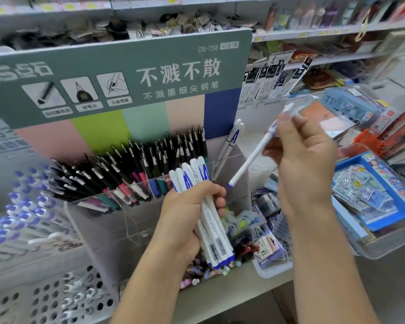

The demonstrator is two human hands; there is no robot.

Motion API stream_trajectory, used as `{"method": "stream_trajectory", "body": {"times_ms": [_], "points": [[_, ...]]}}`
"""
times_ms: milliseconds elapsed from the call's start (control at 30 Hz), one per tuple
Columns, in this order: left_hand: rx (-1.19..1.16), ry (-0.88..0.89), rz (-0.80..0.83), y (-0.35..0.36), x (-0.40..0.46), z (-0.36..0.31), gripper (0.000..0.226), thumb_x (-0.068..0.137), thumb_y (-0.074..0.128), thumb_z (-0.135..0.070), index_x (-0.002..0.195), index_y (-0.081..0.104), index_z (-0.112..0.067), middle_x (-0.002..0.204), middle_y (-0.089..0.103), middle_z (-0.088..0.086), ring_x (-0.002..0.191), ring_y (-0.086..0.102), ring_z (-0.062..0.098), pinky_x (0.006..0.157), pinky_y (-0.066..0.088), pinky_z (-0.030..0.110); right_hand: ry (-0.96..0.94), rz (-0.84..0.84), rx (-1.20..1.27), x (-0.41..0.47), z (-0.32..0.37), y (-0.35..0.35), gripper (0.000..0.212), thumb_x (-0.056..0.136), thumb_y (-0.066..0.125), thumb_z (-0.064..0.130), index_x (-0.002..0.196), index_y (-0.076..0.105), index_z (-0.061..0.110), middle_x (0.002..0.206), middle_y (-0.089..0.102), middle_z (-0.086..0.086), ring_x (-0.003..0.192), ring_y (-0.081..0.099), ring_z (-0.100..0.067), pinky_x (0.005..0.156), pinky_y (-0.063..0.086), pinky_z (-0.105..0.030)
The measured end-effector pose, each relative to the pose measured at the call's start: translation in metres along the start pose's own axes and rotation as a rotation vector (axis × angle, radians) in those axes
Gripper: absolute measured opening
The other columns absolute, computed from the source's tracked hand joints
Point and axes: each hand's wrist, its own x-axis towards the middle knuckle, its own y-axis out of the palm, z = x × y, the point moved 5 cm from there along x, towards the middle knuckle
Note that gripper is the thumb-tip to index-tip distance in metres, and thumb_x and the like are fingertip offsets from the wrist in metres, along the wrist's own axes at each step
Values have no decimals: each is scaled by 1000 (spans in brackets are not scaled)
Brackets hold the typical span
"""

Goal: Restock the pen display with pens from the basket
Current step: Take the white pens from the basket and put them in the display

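My left hand [185, 220] grips a bundle of several white pens with blue caps [214, 235], held upright in front of the clear acrylic pen display [136, 220]. My right hand [302, 155] pinches a single white pen [253, 157], tilted with its blue tip pointing down-left toward the display's right compartment. Two matching white pens [232, 141] stand in that right compartment. Several black pens [131, 167] fill the rear tiers under the green sign [117, 73].
A perforated grey basket [56, 298] sits at lower left. Blue-capped pens [24, 202] crowd the left side. A clear tray of stationery packs [369, 197] lies to the right, and small packs [267, 249] fill a bin beside the display. Shelves of goods run behind.
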Motion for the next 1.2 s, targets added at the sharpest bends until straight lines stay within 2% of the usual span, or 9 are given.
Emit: {"method": "stream_trajectory", "body": {"times_ms": [133,300,367,500,633,700,800,967,1200], "points": [[-87,-34,4,-4,2,0,14,85,70,-5,74,64,-8,60,56,4,47,51,13,45,48,22,-212,-66,-219,30,2,-4,15,98,66,18,83,65,19,68,67,7,59,67,-16,56,57,-30],[-100,-105,40,-5,4,1,19,85,71,-10,71,58,-8,56,50,4,44,48,13,43,46,21,-194,40,-491,44,-29,8,16,93,72,15,81,67,24,72,70,3,62,73,-18,63,63,-43],[-112,-104,39,-6,5,1,18,85,70,-9,71,59,-7,57,51,4,45,49,13,43,47,21,-187,67,-566,42,-41,9,14,90,76,18,80,68,25,72,71,7,64,73,-15,66,63,-41],[-111,-100,29,-8,6,1,21,86,70,-8,67,61,-7,56,54,5,43,51,14,43,48,21,-179,61,-609,38,-56,9,18,81,84,18,91,70,23,78,69,14,64,65,5,68,58,-23],[-96,-84,25,-9,8,1,30,87,70,-8,57,68,-11,58,56,5,45,52,13,44,49,22,-68,93,-604,45,-70,11,56,76,89,22,127,66,18,97,70,7,82,68,-6,76,55,-21],[-94,-76,29,-8,8,0,31,86,71,-8,56,69,-12,59,57,5,46,53,13,46,49,22,-40,142,-660,47,-76,18,40,77,87,28,113,73,19,98,74,6,88,70,-15,78,57,-31],[-87,-73,33,-6,6,1,22,85,71,-8,64,67,-10,60,57,5,47,54,13,47,50,23,-33,123,-708,44,-83,27,19,76,87,27,84,74,16,81,74,-2,77,70,-22,67,56,-34],[-81,-69,31,-6,5,-1,23,85,72,-8,62,68,-11,60,58,5,47,54,14,47,50,24,-193,53,-745,44,-74,31,15,75,85,16,85,75,13,77,68,-4,66,60,-17,59,46,-32],[-74,-72,11,-7,4,-2,26,85,72,-8,60,69,-12,60,59,5,48,55,14,48,50,24,-92,149,-711,50,-77,30,21,73,88,21,80,71,11,71,70,-4,58,55,-9,57,50,-32]]}}
